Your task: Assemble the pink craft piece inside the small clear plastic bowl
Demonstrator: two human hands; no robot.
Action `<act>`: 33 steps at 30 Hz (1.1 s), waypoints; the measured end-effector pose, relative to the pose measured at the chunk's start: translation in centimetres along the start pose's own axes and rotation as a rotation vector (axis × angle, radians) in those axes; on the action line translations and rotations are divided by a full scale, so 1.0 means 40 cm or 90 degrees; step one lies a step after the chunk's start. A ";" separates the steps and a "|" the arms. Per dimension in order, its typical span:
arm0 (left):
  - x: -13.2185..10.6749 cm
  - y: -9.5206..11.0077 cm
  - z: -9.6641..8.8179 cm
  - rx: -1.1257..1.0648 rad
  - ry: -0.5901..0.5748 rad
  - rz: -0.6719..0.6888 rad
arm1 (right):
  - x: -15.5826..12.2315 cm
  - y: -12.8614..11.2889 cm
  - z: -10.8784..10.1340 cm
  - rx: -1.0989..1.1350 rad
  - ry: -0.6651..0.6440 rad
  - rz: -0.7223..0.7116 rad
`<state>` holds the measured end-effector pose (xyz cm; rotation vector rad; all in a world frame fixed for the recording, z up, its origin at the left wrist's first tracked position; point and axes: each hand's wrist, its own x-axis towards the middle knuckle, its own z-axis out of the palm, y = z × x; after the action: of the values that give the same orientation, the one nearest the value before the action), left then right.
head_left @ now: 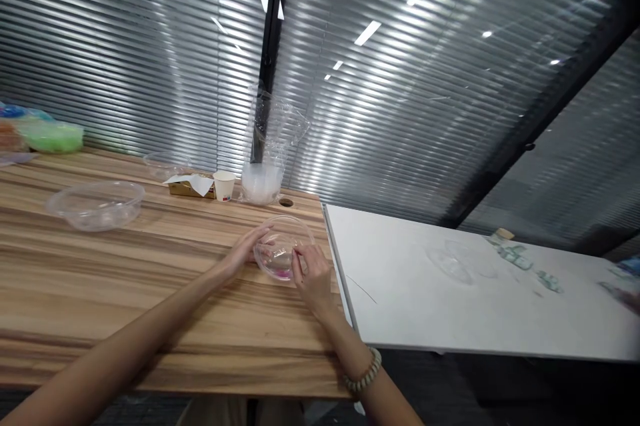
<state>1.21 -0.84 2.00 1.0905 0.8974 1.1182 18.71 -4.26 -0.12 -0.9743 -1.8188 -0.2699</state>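
Observation:
A clear, round plastic bowl [280, 239] is tilted just above or on the wood-grain table near its right edge; I cannot tell whether it touches the tabletop. Something pink [283, 274] shows at its near lower side. My left hand [250, 244] grips the bowl's left rim, and some of its fingers show through the plastic. Over the right side of the bowl, my right hand [314, 274] has its fingertips pinched together. Whatever lies between them is too small to see.
Another clear bowl [103, 206] stands at left. Along the back are a gold box [190, 186], a paper cup [225, 185] and bagged plastic cups [261, 183]. A white table [425, 306] adjoins on the right, with a person's blurred hand [627, 298] at its far end.

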 end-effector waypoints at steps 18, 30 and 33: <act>0.006 -0.002 -0.010 0.030 0.019 0.034 | -0.003 0.001 0.017 0.012 -0.033 -0.028; 0.002 0.014 -0.026 0.108 0.013 0.074 | -0.010 0.012 0.037 -0.013 -0.049 -0.055; 0.005 0.011 -0.030 0.115 0.003 0.078 | -0.011 0.013 0.039 -0.019 -0.056 -0.059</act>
<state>0.00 -0.36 2.11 1.3058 0.9590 1.1564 18.10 -3.24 -1.36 -0.9356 -1.9479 -0.3163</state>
